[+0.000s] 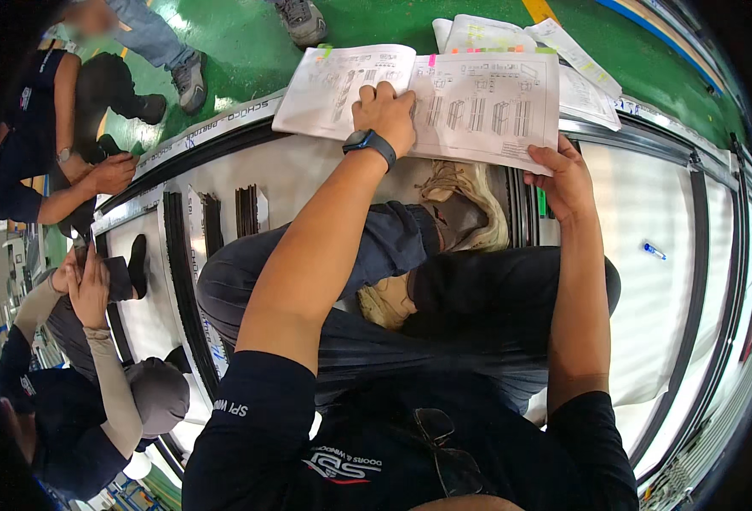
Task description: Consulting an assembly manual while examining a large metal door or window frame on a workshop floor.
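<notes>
An open booklet (487, 106) of printed technical drawings, with coloured tabs along its top edge, lies tilted over the frame bar beyond my crossed legs. My left hand (384, 119), with a dark watch on its wrist, rests on the booklet near the fold, fingers bent and slightly apart. At the lower right corner, my right hand (562, 175) pinches the page edge, its thumb on top and fingers underneath. Other loose papers (491, 34), some marked with highlighter, lie behind the booklet.
I sit on a white panel (648, 204) between dark frame bars (695, 255). A blue marker (654, 250) lies at right. Short black profiles (246, 211) stand at left. Two co-workers, one seated (31, 153) and one bent low (69, 417), work at left. Another person's shoe (301, 21) is ahead.
</notes>
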Tool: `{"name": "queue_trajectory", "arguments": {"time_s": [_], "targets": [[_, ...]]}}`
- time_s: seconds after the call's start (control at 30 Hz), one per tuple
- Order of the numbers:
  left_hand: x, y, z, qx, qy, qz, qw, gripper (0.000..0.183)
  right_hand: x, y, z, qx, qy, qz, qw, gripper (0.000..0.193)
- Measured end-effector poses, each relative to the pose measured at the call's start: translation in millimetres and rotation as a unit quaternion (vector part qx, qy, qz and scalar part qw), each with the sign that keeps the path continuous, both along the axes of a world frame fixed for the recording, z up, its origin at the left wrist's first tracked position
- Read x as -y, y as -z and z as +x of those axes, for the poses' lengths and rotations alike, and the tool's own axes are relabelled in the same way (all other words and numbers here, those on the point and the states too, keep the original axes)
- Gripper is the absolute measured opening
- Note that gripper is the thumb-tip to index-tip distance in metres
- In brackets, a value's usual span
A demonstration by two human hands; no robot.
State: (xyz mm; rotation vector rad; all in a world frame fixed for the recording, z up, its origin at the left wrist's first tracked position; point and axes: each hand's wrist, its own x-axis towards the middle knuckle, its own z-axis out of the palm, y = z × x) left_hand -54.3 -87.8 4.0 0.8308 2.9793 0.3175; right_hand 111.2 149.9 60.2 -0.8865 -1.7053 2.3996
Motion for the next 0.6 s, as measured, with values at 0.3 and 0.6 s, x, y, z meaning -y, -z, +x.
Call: {"name": "queue_trajectory", "arguments": {"time_s": [0.3,0.6], "targets": [[0,-2,2,0.007,0.023,-0.052,0.998,0.044,-3,-8,1,0.122,-0.068,0.078,0.987,0.037],[-1,-2,-4,0.112,0.017,-0.068,0.991,0.07,-12,32,-7,0.005,-0.062,0.1,0.993,0.039]]}}
